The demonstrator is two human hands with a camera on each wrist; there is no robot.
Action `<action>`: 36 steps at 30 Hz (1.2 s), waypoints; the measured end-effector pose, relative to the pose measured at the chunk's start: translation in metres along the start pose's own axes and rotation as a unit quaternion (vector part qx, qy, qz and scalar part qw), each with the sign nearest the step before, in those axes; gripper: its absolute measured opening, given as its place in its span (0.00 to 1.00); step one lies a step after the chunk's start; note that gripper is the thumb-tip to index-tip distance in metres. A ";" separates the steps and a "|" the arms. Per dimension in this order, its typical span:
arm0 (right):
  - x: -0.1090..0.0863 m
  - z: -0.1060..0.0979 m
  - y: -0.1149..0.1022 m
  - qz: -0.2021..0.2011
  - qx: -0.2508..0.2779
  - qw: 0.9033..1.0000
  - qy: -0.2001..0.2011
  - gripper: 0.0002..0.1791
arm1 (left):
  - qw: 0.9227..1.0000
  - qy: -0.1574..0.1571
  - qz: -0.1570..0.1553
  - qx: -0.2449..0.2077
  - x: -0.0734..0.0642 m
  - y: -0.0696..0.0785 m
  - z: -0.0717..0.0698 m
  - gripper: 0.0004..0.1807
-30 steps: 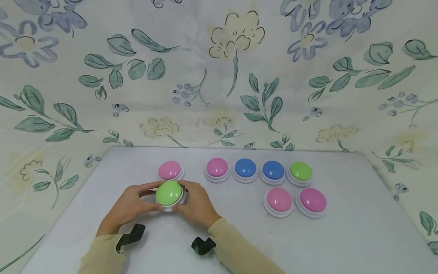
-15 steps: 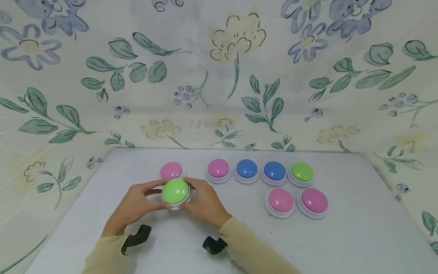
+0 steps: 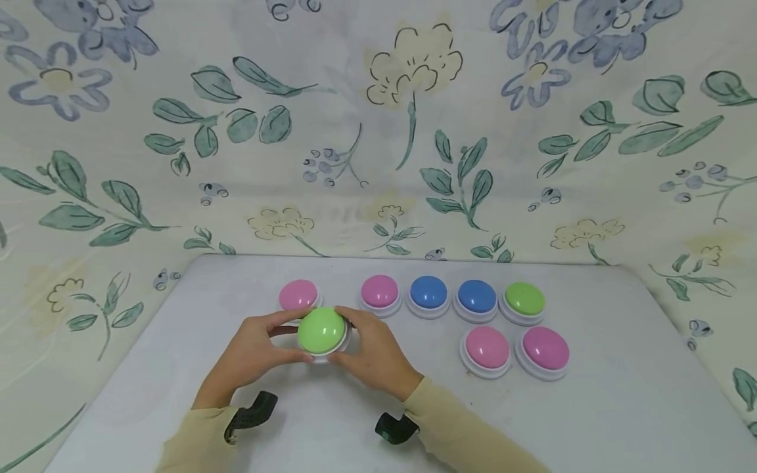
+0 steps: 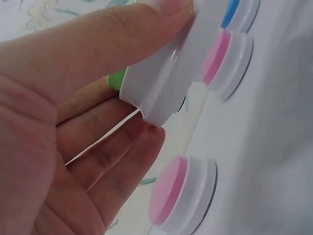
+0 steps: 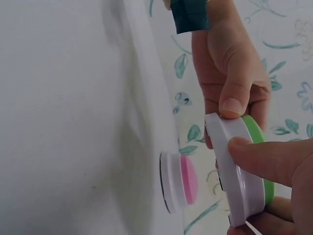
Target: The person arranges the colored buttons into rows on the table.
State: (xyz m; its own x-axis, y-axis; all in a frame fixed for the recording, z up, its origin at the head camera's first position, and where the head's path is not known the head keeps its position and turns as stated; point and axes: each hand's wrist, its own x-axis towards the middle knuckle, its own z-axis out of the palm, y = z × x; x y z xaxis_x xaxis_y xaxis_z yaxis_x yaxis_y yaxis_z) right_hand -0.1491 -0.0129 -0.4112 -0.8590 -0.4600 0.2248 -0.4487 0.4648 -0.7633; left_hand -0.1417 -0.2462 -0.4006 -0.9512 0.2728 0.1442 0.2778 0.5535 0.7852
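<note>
A green push button [image 3: 321, 330] with a domed top and white round base is held above the table between both hands. My left hand [image 3: 251, 351] grips its left side, thumb on the near part of the base [image 4: 166, 73] and fingers on the far side. On the right side, my right hand [image 3: 378, 355] pinches the same button, its thumb lying along the white rim [image 5: 234, 166]. In the right wrist view the base's underside stands apart from the tabletop. Just behind the held button sits a pink button [image 3: 298, 295], partly covered by it.
Along the back of the white table [image 3: 621, 394] stand another pink button [image 3: 379, 292], two blue buttons [image 3: 428, 293] and a green one [image 3: 524, 299]. Nearer, at right, are two more pink buttons [image 3: 487, 348]. A flowered cloth [image 3: 331, 217] hangs behind the table.
Both hands have carried the green button to the right, keeping their grip on it. The buttons on the table stay where they were; the view shifts slightly.
</note>
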 end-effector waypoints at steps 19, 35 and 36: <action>-0.024 -0.029 0.024 -0.004 0.008 1.000 0.012 0.40 | 0.999 0.006 0.046 -0.007 0.014 0.017 0.040 0.40; -0.042 -0.050 0.040 0.006 -0.011 0.999 0.035 0.41 | 0.998 0.001 0.062 -0.003 0.028 0.033 0.074 0.39; -0.043 -0.051 0.041 0.008 -0.013 0.999 0.034 0.41 | 0.998 0.000 0.061 -0.002 0.029 0.034 0.076 0.39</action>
State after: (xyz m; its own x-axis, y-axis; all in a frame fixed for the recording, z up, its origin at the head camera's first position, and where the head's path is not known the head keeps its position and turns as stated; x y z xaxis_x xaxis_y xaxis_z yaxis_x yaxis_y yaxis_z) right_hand -0.1432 0.0648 -0.4214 -0.8809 -0.3995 0.2539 -0.4397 0.4924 -0.7511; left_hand -0.1494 -0.1598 -0.4156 -0.9103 0.3378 0.2393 0.3913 0.5134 0.7637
